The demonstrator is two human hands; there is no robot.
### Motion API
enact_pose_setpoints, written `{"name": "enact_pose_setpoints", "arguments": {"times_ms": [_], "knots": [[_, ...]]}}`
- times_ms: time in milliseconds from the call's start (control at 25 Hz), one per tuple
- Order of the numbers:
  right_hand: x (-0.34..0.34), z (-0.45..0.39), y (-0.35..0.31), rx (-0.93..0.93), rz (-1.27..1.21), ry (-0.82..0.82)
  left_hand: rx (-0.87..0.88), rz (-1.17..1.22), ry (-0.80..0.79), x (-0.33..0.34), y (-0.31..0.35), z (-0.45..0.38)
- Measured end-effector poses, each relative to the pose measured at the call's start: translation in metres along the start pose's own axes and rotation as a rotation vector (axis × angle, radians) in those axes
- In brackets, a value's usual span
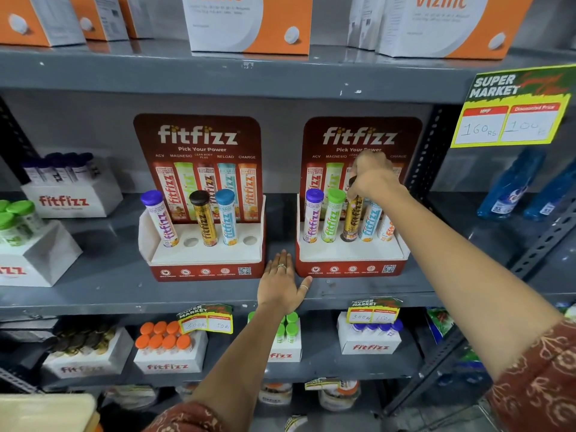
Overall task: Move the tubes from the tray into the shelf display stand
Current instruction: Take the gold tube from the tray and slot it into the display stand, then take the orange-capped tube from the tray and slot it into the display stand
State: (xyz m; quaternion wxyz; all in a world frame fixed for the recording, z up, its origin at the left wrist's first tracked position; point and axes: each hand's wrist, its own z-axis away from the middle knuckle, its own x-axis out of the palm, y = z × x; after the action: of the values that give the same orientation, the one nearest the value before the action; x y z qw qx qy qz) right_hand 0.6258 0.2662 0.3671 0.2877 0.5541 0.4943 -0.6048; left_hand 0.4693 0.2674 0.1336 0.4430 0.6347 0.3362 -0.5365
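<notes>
Two red fitfizz display stands sit on the grey middle shelf. The left stand [205, 260] holds three upright tubes, purple-capped, brown-capped and blue-capped, with two holes bare. The right stand [349, 255] holds several tubes in a row. My right hand [372, 177] grips the cap of the gold and brown tube [353, 218], which stands in the right stand's middle hole. My left hand [282, 282] lies flat and spread on the shelf between the two stands, its thumb touching the right stand's front corner.
White fitfizz trays of tubes stand on the shelf below: orange caps [165, 341], green caps [288, 332], purple caps [374, 333]. More trays sit at the far left [67, 188]. Price tags hang off the shelf edges. Blue bottles [511, 185] stand at the right behind a metal upright.
</notes>
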Motion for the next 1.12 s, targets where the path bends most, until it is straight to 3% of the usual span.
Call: {"name": "enact_pose_setpoints", "arguments": {"times_ms": [520, 720, 920, 1120], "knots": [[0.028, 0.004, 0.010, -0.024, -0.031, -0.020, 0.001, 0.011, 0.028, -0.001, 0.002, 0.001], [0.016, 0.027, -0.015, -0.084, 0.170, 0.158, 0.031, 0.040, 0.133, -0.005, -0.003, 0.032], [0.031, 0.066, -0.086, -0.317, 0.091, 0.288, 0.013, 0.037, 0.313, -0.025, -0.054, 0.083], [0.089, 0.116, -0.175, -0.587, -0.057, 0.235, -0.198, -0.074, 0.223, -0.030, -0.158, 0.152]]}}
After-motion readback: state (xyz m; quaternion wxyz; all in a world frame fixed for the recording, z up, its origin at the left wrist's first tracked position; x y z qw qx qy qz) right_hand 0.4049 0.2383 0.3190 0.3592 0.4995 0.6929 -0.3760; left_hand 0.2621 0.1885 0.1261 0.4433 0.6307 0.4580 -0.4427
